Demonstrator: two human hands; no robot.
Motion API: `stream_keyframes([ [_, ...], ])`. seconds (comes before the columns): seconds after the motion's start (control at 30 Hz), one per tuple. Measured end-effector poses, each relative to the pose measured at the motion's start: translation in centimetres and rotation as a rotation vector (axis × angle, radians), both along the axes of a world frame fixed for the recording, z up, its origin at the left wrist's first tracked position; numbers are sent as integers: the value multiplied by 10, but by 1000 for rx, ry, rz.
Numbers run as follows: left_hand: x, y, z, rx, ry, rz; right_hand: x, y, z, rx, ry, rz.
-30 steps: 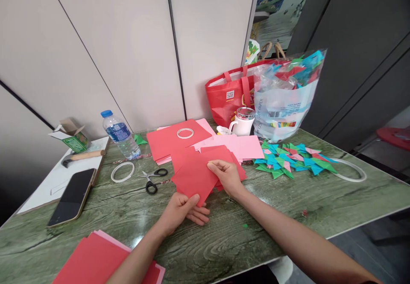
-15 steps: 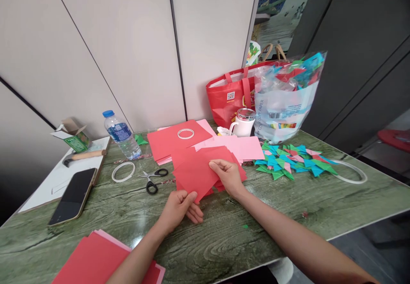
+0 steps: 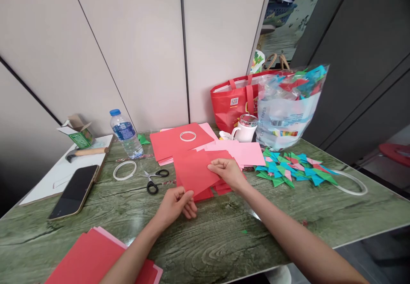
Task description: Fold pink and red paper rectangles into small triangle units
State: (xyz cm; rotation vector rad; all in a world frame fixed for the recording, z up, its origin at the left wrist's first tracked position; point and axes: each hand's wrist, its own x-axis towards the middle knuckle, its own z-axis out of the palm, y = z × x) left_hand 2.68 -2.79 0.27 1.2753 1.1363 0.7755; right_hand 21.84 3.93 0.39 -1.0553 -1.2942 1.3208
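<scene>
A red sheet of paper (image 3: pixel 196 171) is held between both hands above a loose pile of red paper (image 3: pixel 221 186). My left hand (image 3: pixel 178 203) pinches its near corner between thumb and fingers. On its right edge, my right hand (image 3: pixel 226 172) grips the paper the same way. Behind the hands lie more red sheets (image 3: pixel 169 141) with a roll of tape (image 3: pixel 187 136) on top, and pink sheets (image 3: pixel 250 152) to the right. A pair of scissors (image 3: pixel 154 180) with black handles rests open to the left of the pile.
At the left are a phone (image 3: pixel 74 192), a hammer (image 3: pixel 86 152), a small box (image 3: pixel 78 134), a water bottle (image 3: pixel 126 134) and another tape roll (image 3: pixel 124 171). Folded paper pieces (image 3: pixel 293 168), a mug (image 3: pixel 246 128) and bags (image 3: pixel 288 117) stand right. Red paper (image 3: pixel 96 258) lies near front.
The held red sheet has turned slightly and shifted a little to the left with my left hand. The whole view has tilted a bit. Both hands keep their grip.
</scene>
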Motion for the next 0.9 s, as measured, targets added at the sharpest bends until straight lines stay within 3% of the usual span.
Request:
stream_keyframes([
  [0.13, -2, 5, 3, 78, -59, 178, 7, -2, 8, -56, -84, 156],
  [0.2, -5, 7, 3, 87, -105, 239, 7, -8, 7, -135, -98, 331],
  [0.27, -9, 8, 2, 78, -132, 240, 7, -13, 5, -195, -90, 526],
  [0.3, -11, 8, 2, 73, -124, 209, 7, -14, 3, -195, -69, 558],
  [0.47, -15, 6, 3, 143, 120, -84, 9, -14, 0, -104, -36, 399],
  [0.6, -10, 3, 5, 209, 316, -295, 0, -22, 0, 74, -111, 507],
  [0.73, -2, -1, 3, 218, 407, -356, -13, -37, 0, 227, -270, 513],
  [0.9, 0, -4, 4, 216, 407, -337, -11, -36, 3, 236, -312, 490],
])
